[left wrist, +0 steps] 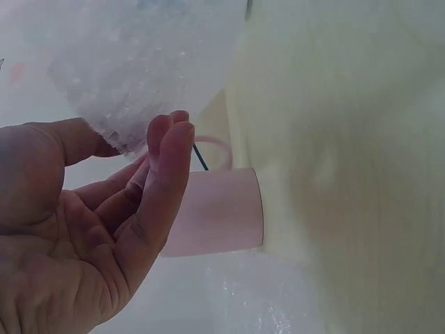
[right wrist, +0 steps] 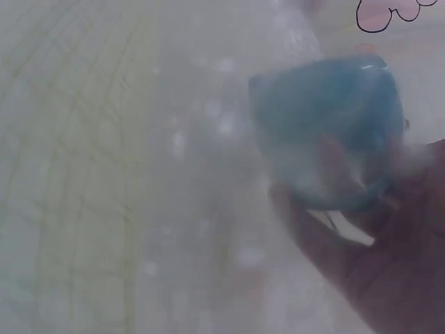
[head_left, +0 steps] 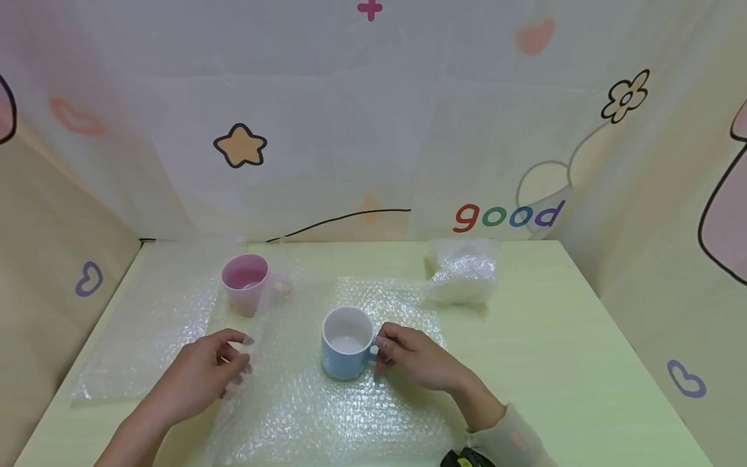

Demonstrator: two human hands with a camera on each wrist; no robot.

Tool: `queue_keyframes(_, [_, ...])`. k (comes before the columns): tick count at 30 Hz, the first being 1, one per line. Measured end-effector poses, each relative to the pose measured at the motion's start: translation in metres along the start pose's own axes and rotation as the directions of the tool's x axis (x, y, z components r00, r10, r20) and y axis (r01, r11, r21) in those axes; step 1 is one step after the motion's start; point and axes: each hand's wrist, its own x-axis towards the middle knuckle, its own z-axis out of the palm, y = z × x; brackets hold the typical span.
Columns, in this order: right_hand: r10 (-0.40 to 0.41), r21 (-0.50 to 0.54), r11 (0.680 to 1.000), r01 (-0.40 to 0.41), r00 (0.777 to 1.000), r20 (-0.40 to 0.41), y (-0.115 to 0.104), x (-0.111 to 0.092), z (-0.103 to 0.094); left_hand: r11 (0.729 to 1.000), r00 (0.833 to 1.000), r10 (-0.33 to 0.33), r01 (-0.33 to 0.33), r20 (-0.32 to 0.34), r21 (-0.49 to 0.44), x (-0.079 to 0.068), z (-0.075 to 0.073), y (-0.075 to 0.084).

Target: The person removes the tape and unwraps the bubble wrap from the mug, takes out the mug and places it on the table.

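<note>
The right hand (head_left: pixel 417 357) pinches the handle of the blue mug (head_left: pixel 344 363) between thumb and fingers. The mug, pale inside, is upright over the middle of a broad sheet (head_left: pixel 303 415) of bubble wrap, its handle turned toward that hand. In the right wrist view it is tilted by the camera angle and hazy — only its rounded blue side and the fingers beside it read clearly. The left hand (head_left: pixel 201 370) is at the sheet's left edge, palm turned inward and fingers bent, with thumb and forefinger a little apart in the head view; whether its grip has caught the film or merely touches it I cannot tell, though the left wrist view shows the film's edge reaching in beside the thumb. Just beyond the left hand is the pink mug (head_left: pixel 242 299), upright with its mouth up; its handle points right and looks paler through the film in front of it. A second piece of wrap (head_left: pixel 146 331) lies flat along the left part of the desk (head_left: pixel 595 363). Toward the far edge, right of the middle, sits a wrapped bundle (head_left: pixel 463 275); its contents are hidden by the layers. The right arm wears a light sleeve (head_left: pixel 510 438), with a black device (head_left: pixel 467 458) at the bottom edge of the head view. Behind the desk hangs a pale cloth (head_left: pixel 327 117) printed with a star, a flower, hearts and the word "good".
</note>
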Motion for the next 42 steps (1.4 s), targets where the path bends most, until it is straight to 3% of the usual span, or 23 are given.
queue_keyframes(25, [-0.049, 0.0, 0.999, 0.049, 0.994, -0.103, 0.001, -0.033, -0.027, 0.998, 0.998, 0.056, -0.056, 0.003, 0.032, -0.015, -0.037, 0.0])
queue_keyframes(35, [-0.042, -0.004, 0.999, 0.042, 0.99, -0.136, 0.011, -0.047, -0.037, 0.995, 0.995, 0.1, -0.1, 0.006, 0.008, -0.028, -0.038, 0.023])
queue_keyframes(42, [-0.033, -0.037, 0.999, 0.028, 0.987, -0.159, 0.016, -0.062, -0.048, 0.989, 0.99, 0.129, -0.125, -0.05, 0.078, -0.03, -0.041, 0.033])
